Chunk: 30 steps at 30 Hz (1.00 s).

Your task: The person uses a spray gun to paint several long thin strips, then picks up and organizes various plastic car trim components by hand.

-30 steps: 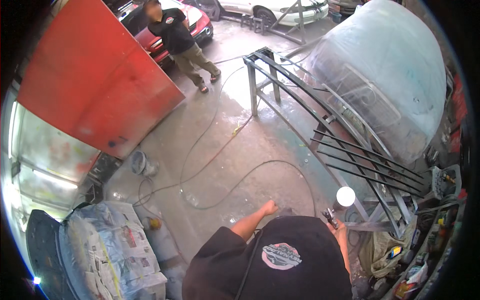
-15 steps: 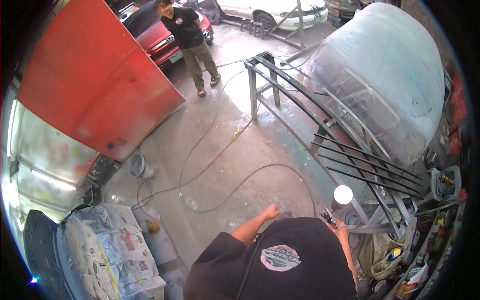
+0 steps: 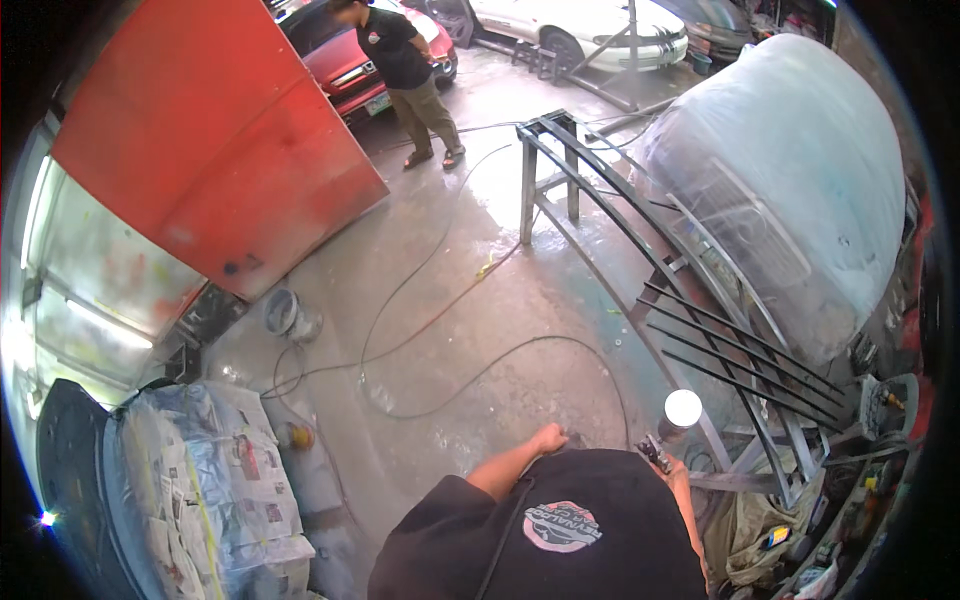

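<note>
Wet concrete floor carries hoses; right hand fingers grip spray gun beside metal gate.

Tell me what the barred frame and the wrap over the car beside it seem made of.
The barred frame looks like welded steel, dull grey-blue and likely primed: thin straight bars, square legs. The car's wrap looks like thin translucent plastic sheeting, since the grille shows faintly through its hazy, wrinkled surface.

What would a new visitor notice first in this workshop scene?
Most likely the large red panel leaning at upper left, and the car wrapped in plastic sheeting at upper right. Between them a dark metal frame stands on the wet concrete floor, and at the bottom edge the person's right hand holds a spray gun with a white cup, near the frame's lower end.
</note>
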{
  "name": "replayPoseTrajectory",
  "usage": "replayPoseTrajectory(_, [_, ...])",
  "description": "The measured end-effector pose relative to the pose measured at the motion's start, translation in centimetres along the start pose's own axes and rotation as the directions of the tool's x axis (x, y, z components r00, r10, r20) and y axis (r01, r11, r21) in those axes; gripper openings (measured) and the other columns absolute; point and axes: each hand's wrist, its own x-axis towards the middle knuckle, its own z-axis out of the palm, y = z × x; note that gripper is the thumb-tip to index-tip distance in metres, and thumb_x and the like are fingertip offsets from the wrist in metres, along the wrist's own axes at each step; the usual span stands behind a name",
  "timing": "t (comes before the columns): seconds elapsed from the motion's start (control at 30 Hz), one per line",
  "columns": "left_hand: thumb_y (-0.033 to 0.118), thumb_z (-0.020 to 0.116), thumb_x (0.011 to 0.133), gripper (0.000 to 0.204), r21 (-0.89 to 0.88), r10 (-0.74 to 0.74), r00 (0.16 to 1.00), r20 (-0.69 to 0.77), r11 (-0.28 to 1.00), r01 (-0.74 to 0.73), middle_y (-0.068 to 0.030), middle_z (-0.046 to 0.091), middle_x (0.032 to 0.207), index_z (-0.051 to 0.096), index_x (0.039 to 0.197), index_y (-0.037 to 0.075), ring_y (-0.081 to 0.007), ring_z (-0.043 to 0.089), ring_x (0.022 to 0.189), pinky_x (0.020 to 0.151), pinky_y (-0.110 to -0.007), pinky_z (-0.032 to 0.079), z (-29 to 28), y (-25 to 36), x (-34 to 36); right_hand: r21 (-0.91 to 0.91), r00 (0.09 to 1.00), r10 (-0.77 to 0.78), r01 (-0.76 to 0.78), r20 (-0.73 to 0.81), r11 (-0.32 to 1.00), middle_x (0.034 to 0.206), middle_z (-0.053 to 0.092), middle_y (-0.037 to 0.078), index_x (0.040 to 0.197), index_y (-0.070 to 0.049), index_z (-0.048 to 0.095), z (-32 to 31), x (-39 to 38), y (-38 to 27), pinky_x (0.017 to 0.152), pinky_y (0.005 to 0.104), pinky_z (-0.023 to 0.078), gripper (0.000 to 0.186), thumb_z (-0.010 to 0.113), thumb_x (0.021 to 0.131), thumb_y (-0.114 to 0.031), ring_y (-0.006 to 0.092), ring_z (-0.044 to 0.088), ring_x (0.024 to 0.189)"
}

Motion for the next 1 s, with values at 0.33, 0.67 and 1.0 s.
replayPoseTrajectory(0.33, [0.023, 0.065, 0.086, 0.031, -0.045, -0.044, 0.997, 0.057, 0.998, 0.046, -0.0186, 0.069, 0.076, 0.072, 0.102, -0.003, -0.0273, 0.066, 0.058, 0.056, -0.042, 0.054, -2.6, 0.6, -0.7, 0.027, 0.999, -0.042, 0.042, 0.001, 0.999, 0.096, 0.069, 0.031, 0.118, 0.008, 0.066, -0.7, 0.1, -0.5, 0.078, 0.0460, 0.053, 0.066, 0.077, 0.082, -0.046, 0.0444, 0.069, 0.094])
replayPoseTrajectory(0.67, [0.024, 0.063, 0.081, 0.028, -0.037, -0.090, 0.985, 0.146, 0.995, 0.096, -0.0156, 0.067, 0.066, 0.073, 0.089, 0.000, -0.0287, 0.067, 0.058, 0.053, -0.044, 0.053, -1.2, 2.5, 0.3, 0.035, 1.000, -0.009, 0.008, 0.014, 0.999, 0.099, 0.070, 0.031, 0.117, 0.007, 0.067, -1.0, -0.6, 0.0, 0.081, 0.0452, 0.053, 0.067, 0.080, 0.080, -0.047, 0.0444, 0.069, 0.097])
replayPoseTrajectory(1.0, [0.025, 0.063, 0.081, 0.026, -0.060, -0.164, 0.972, 0.171, 0.983, 0.176, -0.0164, 0.067, 0.065, 0.074, 0.084, 0.002, -0.0284, 0.068, 0.058, 0.051, -0.044, 0.054, -0.6, 0.4, -1.3, 0.174, 0.995, 0.022, -0.005, -0.093, 0.985, 0.073, 0.067, 0.022, 0.105, 0.008, 0.068, -1.5, -3.0, -3.1, 0.067, 0.0415, 0.050, 0.039, 0.076, 0.083, -0.023, 0.0319, 0.065, 0.068])
